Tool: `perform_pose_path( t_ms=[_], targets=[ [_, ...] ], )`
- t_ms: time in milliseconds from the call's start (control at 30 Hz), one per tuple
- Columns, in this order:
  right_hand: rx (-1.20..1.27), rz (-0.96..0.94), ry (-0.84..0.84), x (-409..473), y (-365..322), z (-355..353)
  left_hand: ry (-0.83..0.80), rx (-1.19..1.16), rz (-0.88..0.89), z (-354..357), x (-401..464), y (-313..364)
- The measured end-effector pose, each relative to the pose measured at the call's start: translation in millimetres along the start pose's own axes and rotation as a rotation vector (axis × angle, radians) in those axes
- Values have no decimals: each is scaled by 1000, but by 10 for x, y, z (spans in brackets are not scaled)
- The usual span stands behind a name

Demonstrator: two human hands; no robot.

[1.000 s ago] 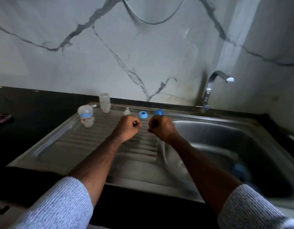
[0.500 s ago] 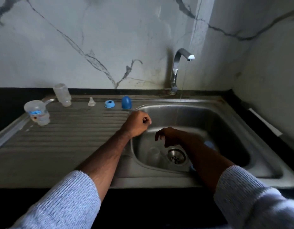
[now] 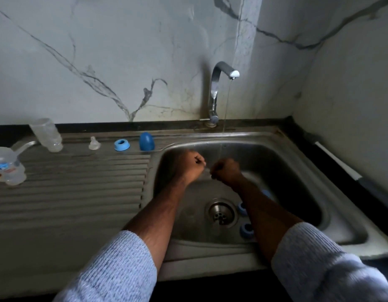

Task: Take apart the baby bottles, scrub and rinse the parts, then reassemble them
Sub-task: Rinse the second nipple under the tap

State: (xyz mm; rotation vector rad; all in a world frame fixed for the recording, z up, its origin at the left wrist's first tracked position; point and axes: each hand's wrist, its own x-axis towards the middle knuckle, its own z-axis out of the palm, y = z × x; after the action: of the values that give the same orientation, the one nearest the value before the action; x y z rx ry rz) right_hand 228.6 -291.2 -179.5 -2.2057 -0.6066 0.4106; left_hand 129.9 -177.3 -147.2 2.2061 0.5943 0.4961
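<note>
The right hand (image 3: pixel 226 172) hung curled into a fist over the sink basin (image 3: pixel 332 192), directly under the thin stream of water (image 3: pixel 224 118) from the tap (image 3: pixel 214 92); whether anything small sat inside that fist could not be told. Just to its left, knuckles nearly meeting it, the left hand (image 3: pixel 192 165) was also curled tight, nothing visible in it.

The parts left to wash lay below and nearer the body than the right hand, on the basin floor beside the drain (image 3: pixel 221 213): two blue collar rings (image 3: pixel 246 231) peeking out from under the right forearm. That arm was the nearer one, so picking them up probably meant drawing the right hand back and down.

Well off to the left of both hands, along the back of the draining board (image 3: pixel 68 192), stood a blue cap (image 3: pixel 146 141), a blue ring (image 3: pixel 121 145), a clear teat (image 3: pixel 94 143) and an upturned clear bottle (image 3: pixel 47 135). Farthest left sat another clear bottle (image 3: pixel 6 165), with a blue label.
</note>
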Motion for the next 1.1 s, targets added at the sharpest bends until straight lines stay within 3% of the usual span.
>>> perform_pose_path(
  t_ms=[67,133,300,400,533,633,967,1100],
  targets=[
    [294,121,205,59,57,-90,-8,-74,-110,149,76,29],
    [566,165,245,80,26,-104,-22,-148,-159,291,137,33],
    [719,209,231,81,-41,-81,-25,-328,-225,512,205,-10],
    [883,270,254,96,-57,-83,-29,-430,-167,550,193,7],
    [786,152,174,77,-17,-59,-34,-534,-143,572,200,31],
    [741,55,208,65,-46,-88,-22,-571,-177,566,230,6],
    [523,17,223,29,-70,-130,116,-488,15,590,275,-48],
    [597,-7,149,-64,-134,-181,95,-715,-129,535,295,-9]
  ],
)
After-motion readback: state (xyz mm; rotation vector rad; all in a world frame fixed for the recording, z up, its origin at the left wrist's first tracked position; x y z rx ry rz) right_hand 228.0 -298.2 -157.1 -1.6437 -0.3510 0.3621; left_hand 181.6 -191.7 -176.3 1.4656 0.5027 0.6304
